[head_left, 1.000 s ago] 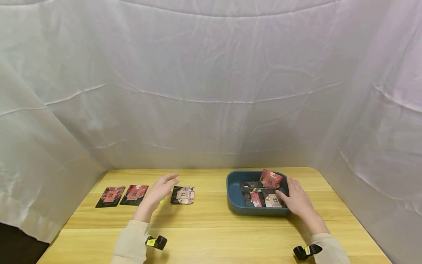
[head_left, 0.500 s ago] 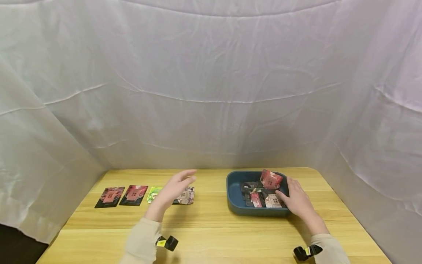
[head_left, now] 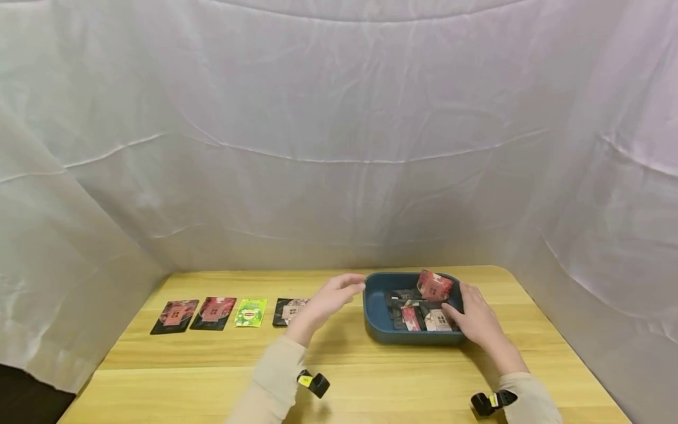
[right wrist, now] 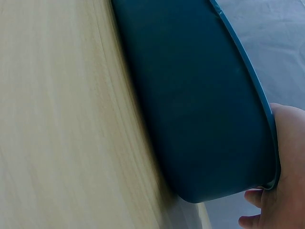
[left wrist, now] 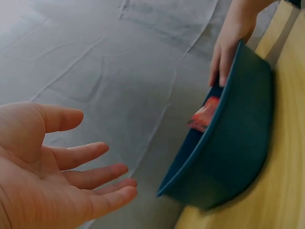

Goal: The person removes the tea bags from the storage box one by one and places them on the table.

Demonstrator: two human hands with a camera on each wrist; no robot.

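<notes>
My left hand (head_left: 329, 301) hangs over the table just left of the dark blue plastic basin (head_left: 413, 338), fingers spread and holding nothing. In the left wrist view its palm and loosely bent fingers face the basin. My right hand (head_left: 479, 318) grips the basin's right wall, thumb over the inside and fingers along the outside. Several sachets lie in the basin: a red one (head_left: 434, 286) leans against the back right, a pink-and-black one (head_left: 410, 318) and a beige one (head_left: 436, 320) lie toward the front.
To the left, a row on the wooden table (head_left: 159, 377) holds two red-and-black sachets (head_left: 173, 316), a green-yellow tea bag packet (head_left: 251, 312) and a black-and-beige sachet (head_left: 288, 311), partly behind my left hand. A pale grey curtain (head_left: 339, 200) encloses the table's back and sides.
My left hand has moved right, from over the row of sachets to beside the basin, uncovering the green packet. The right hand and the basin have stayed in place.
</notes>
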